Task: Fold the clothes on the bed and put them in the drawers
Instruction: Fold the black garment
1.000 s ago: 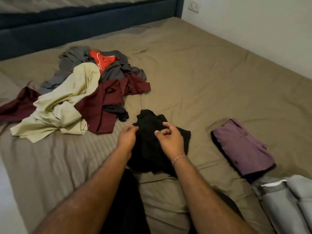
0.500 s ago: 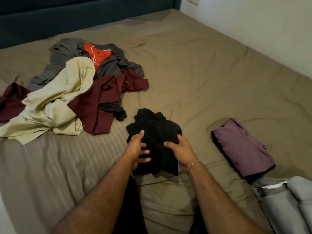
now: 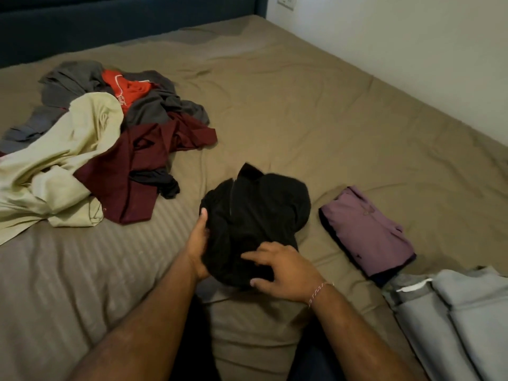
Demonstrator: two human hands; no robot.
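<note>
A crumpled black garment (image 3: 255,215) lies bunched on the olive bed sheet (image 3: 302,119) straight in front of me. My left hand (image 3: 198,243) cups its left side, thumb pointing up along the cloth, with the fingers hidden beneath it. My right hand (image 3: 283,270) lies over the near edge, fingers spread on top and thumb against the edge below. To the left sits a loose pile of unfolded clothes: a cream garment (image 3: 55,160), a maroon one (image 3: 137,166), a grey one (image 3: 154,105) and a red one (image 3: 126,89).
A folded purple garment (image 3: 365,229) lies to the right of the black one. Folded grey clothes (image 3: 453,312) are stacked at the near right. A dark blue headboard (image 3: 110,23) runs along the far edge, and a white wall (image 3: 412,37) borders the right side.
Both hands slid from the top of the black garment down round its sides and near edge, bunching it into a tighter bundle. The view has tilted down slightly.
</note>
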